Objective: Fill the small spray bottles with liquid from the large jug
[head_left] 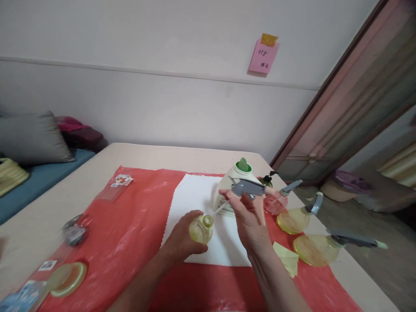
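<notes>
My left hand [180, 238] grips a small round yellow bottle [200, 229], upright on a white cloth [198, 199] with its mouth uncovered. My right hand [248, 216] holds a grey pump head [248, 187] above and to the right of the bottle. The pump's thin white tube [221, 209] slants down toward the bottle's mouth, its tip just at the rim. Behind the hands stands a large cream refill jug with a green cap [238, 175].
The white cloth lies on a red plastic sheet [130, 234] covering the table. To the right lie a pink pump bottle [275, 201], two yellow pump bottles [294, 220] [316, 249] and a yellow paper [287, 258]. At left are a yellow lid [66, 277], a grey object [74, 234] and packets.
</notes>
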Available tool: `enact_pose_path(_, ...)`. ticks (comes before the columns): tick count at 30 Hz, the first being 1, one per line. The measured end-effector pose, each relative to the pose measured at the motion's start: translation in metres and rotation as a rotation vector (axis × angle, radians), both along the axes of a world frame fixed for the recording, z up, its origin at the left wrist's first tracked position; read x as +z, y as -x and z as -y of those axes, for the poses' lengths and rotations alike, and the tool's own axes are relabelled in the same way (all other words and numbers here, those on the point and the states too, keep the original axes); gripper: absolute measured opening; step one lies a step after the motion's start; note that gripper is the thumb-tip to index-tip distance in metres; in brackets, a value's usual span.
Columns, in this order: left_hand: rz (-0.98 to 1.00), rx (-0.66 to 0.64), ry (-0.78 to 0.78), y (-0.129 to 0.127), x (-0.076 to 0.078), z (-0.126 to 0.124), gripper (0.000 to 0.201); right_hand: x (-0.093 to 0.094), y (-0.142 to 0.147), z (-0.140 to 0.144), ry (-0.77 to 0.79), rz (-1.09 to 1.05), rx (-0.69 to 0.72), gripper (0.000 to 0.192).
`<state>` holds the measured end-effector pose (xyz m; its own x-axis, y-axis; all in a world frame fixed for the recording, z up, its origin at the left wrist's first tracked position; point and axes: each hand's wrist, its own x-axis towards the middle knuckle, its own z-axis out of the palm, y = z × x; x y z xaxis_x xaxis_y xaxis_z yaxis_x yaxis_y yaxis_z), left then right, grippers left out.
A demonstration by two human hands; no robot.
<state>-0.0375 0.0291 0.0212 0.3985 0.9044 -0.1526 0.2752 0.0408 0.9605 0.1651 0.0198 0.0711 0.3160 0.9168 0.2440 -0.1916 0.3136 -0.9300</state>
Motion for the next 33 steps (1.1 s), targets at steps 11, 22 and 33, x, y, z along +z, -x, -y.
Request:
enact_pose_path(11, 0.276, -0.212, 0.182, 0.001, 0.004, -0.005, 0.079, -0.004, 0.01, -0.003, 0.131, 0.391, 0.575, 0.017)
enact_pose_path(22, 0.203, -0.142, 0.102, 0.002, 0.002, -0.005, 0.075, -0.017, 0.03, -0.001, 0.25, 0.166, 0.473, 0.047)
enact_pose_path(33, 0.046, 0.161, -0.096, -0.003, -0.001, -0.001, 0.083, -0.013, 0.05, 0.005, 0.203, 0.16, 0.14, 0.045)
